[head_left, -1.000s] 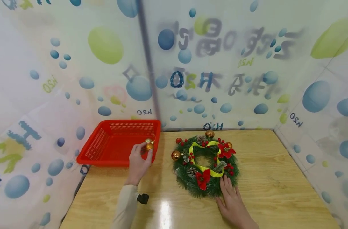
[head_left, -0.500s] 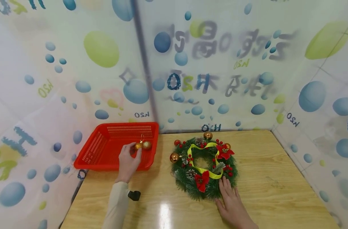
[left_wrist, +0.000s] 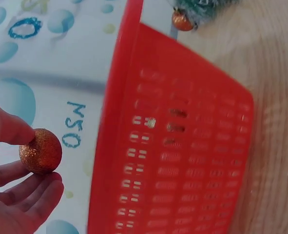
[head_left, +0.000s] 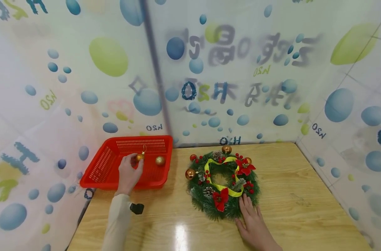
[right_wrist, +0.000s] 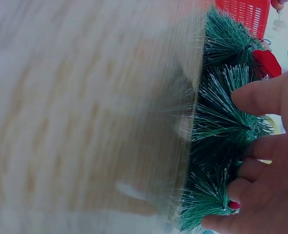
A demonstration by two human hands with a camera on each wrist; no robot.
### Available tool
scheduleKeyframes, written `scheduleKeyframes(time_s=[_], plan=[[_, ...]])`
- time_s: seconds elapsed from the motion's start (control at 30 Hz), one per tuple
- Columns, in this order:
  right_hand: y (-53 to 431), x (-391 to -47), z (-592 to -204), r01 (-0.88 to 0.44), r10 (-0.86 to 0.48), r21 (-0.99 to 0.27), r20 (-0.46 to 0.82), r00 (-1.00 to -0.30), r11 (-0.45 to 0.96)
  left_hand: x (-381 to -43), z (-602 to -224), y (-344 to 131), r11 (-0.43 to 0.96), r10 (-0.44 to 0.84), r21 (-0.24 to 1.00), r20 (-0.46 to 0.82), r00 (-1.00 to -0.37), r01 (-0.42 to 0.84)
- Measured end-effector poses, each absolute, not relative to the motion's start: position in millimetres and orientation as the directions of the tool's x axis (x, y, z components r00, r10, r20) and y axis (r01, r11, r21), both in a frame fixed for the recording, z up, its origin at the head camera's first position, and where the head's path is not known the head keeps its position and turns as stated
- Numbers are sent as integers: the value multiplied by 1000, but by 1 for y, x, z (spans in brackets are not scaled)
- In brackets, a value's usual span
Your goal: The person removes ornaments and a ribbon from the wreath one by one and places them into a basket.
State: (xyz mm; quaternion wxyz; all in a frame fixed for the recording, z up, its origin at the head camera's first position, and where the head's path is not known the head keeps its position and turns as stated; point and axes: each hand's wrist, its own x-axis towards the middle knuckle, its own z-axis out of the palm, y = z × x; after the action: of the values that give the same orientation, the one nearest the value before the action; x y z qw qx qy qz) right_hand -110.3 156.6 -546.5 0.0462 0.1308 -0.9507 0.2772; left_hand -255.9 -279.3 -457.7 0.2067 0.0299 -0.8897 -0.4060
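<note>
My left hand [head_left: 128, 174] pinches a gold glitter Christmas bauble [head_left: 140, 157] between thumb and fingers, above the red basket [head_left: 124, 185]. The bauble's hanging loop points upward. In the left wrist view the glittery bauble [left_wrist: 40, 152] sits at my fingertips, beside the basket's slotted wall [left_wrist: 182, 156]. A second gold bauble [head_left: 160, 160] lies in the basket's right part. My right hand [head_left: 254, 223] rests with fairly straight fingers on the lower right edge of a green Christmas wreath [head_left: 206, 205]. In the right wrist view its fingers [right_wrist: 258, 100] touch the green needles.
A yellow ribbon [head_left: 209, 174] lies in a loop on the wreath, among red poinsettias [head_left: 220, 199], berries, pine cones and shiny copper baubles [head_left: 190, 174]. The wooden table [head_left: 303, 195] meets a patterned curtain wall [head_left: 228, 115] at the back.
My left hand has moved left over the basket with its bauble, apart from the other gold bauble, which now lies in the basket. The right hand has stayed on the wreath.
</note>
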Motion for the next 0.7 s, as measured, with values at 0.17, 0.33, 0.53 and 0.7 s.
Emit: scheduleKeyframes(time_s=[0.17,0.33,0.53,0.7], plan=[[157,-110,-549,-266,-229,-524,136,-964,809,-258,-459,-292,689,-244,722,312,-918,63],[157,-109,-552,-261,-238,-531,113,-965,806,-257,-458,-298,698,-245,715,296,-923,44],[157,-109,-552,-256,-235,-534,108,-966,806,-255,-457,-298,689,-242,725,250,-938,15],[158,-110,-550,-262,-227,-514,131,-965,817,-254,-457,-287,676,-207,736,240,-948,39]])
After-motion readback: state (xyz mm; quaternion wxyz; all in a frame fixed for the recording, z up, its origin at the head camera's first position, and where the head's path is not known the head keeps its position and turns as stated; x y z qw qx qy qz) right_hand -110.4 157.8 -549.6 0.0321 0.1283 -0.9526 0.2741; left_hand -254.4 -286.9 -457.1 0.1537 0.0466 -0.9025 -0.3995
